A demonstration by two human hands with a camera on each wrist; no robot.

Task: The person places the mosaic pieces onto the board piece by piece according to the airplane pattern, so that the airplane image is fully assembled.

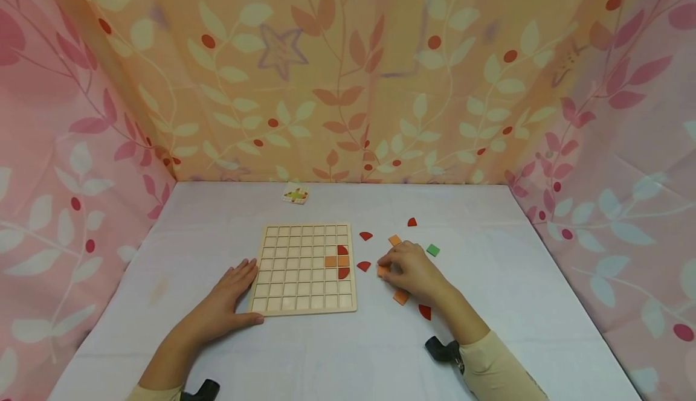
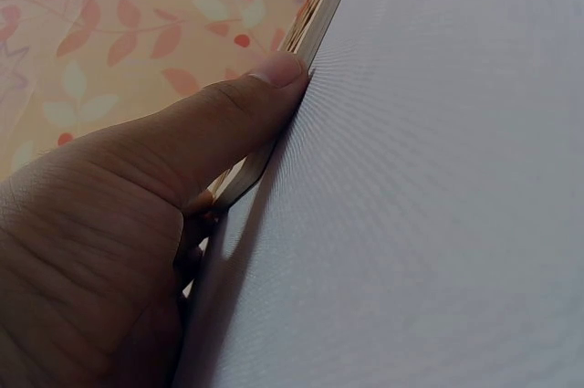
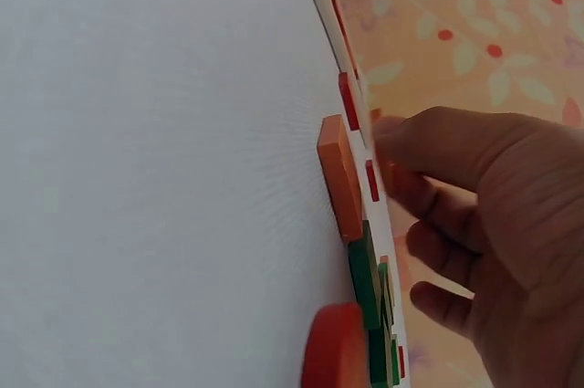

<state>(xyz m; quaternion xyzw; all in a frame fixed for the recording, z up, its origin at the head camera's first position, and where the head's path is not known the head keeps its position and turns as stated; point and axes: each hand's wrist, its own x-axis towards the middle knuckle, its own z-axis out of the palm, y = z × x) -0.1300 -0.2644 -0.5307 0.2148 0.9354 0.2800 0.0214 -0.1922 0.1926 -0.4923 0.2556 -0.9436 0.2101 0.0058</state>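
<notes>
A wooden grid board (image 1: 293,270) lies on the white table. Two orange square tiles (image 1: 331,261) and two red quarter-round tiles (image 1: 344,273) sit in cells near its right side. My left hand (image 1: 223,301) lies along the board's left edge, fingers straight, and its thumb (image 2: 228,119) touches the near edge by the corner. To the right of the board, my right hand (image 1: 415,269) pinches an orange square tile (image 1: 383,272) between thumb and fingers. Close to that hand on the table is another orange tile (image 3: 341,178); the held tile is mostly hidden in the right wrist view.
Loose red tiles (image 1: 364,266), a green tile (image 1: 432,250) and an orange tile (image 1: 394,240) are scattered right of the board. A small patterned card (image 1: 296,194) lies behind it. Flowered cloth walls (image 1: 337,87) enclose the table's back and sides.
</notes>
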